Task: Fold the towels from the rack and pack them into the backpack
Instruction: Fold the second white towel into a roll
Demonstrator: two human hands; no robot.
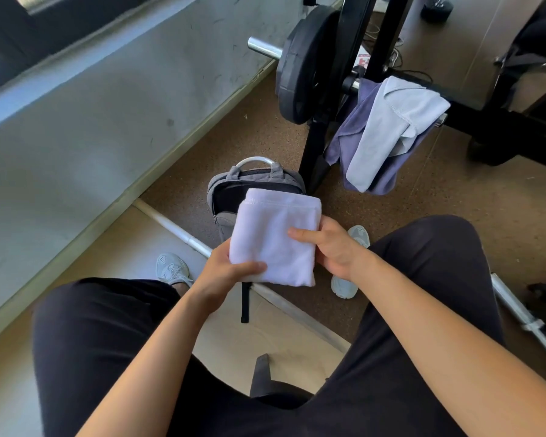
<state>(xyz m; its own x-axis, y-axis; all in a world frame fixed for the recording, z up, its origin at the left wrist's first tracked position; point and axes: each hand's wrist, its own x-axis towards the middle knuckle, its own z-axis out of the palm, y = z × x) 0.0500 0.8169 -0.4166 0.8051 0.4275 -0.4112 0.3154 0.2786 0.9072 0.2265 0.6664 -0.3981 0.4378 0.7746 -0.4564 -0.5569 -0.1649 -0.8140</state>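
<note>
Now both hands grip a folded white towel (275,238) above the open backpack (230,197): the left hand (224,272) pinches its near corner, the right hand (328,247) clasps its right edge.

**Much lay hidden behind the folded white towel (275,241)**

The towel covered most of the backpack (226,192) and its open mouth, so its contents could not be told. Of the left hand (224,272) and right hand (328,250), mainly the thumbs showed on top of the cloth; the other fingers were tucked beneath it. The right wrist cut across the right shoe (360,234), leaving only toe and heel in sight. On the rack (316,143), whose uprights ran off the top edge, the pale blue towel (388,127) overlaid the purple towel (353,130). The floor bar (171,222) passed behind the left hand. A red-and-white label (363,59) was too small to read.
</note>
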